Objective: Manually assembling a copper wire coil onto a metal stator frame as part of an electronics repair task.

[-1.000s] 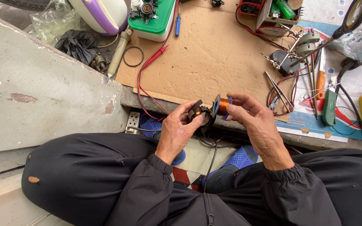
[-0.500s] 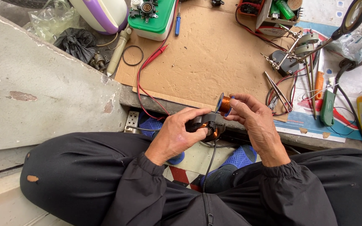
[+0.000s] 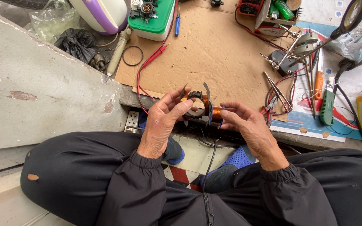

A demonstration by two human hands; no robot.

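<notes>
Left hand (image 3: pixel 164 121) pinches a black ring part (image 3: pixel 196 100); right hand (image 3: pixel 248 125) grips the copper coil (image 3: pixel 215 113) touching it, both held above my lap. Risk, I judge: thin winding could snag or the coil slip from the fingertips. Beyond the hands: cardboard surface (image 3: pixel 214 50), red lead (image 3: pixel 151 60), pliers (image 3: pixel 275 86); concrete slab to the left.

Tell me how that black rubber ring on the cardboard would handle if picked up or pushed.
The black rubber ring is thin and lies flat, so it probably feels very light and floppy. Pushed on the rough cardboard, it would likely drag rather than slide. It seems unlikely to roll unless stood on edge.
</notes>
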